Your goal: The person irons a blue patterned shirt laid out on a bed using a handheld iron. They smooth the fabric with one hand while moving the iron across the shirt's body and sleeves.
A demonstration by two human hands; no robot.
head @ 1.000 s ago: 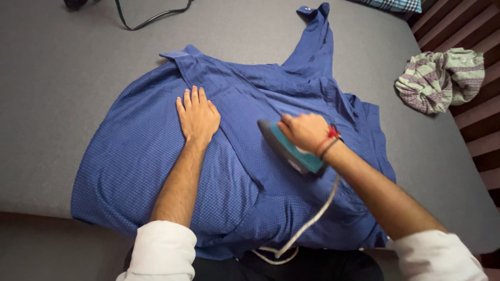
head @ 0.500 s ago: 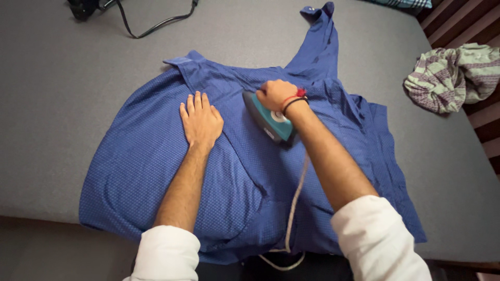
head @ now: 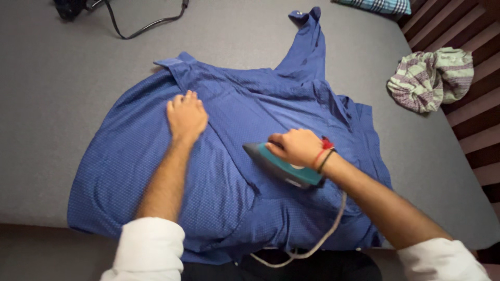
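**Pressing a blue shirt flat on a grey surface**

Lying across the wide grey padded surface (head: 62,93), the blue dotted shirt (head: 229,208) is taking up most of the view, its collar pointing away from the person and one sleeve (head: 310,41) stretching up toward the far edge. Over the shirt's right half, the right hand (head: 294,147) is wrapping fully closed around the handle of a teal electric iron (head: 284,167), whose soleplate is sitting on the cloth. The iron's long axis is running slantwise, its pointed nose aiming up and to the left, toward the left hand and the shirt's middle, while its heel is facing the person's right forearm. The left hand (head: 186,117) is resting palm down on the fabric near the collar, fingers spread and flat, gripping nothing, only pinning the cloth. It is lying just up and left of the iron's nose, near but not touching, so it is the thing closest to the line of the nose.

Trailing from the iron's heel, a pale cord (head: 317,242) is looping down over the shirt's hem toward the person's lap. Off to the right, well apart, a crumpled striped cloth (head: 429,78) is sitting at the surface's edge beside dark wooden slats (head: 476,135). At the far left, a black cable (head: 140,28) is curling across the grey, and a checked fabric (head: 377,5) is peeking in at the top edge.
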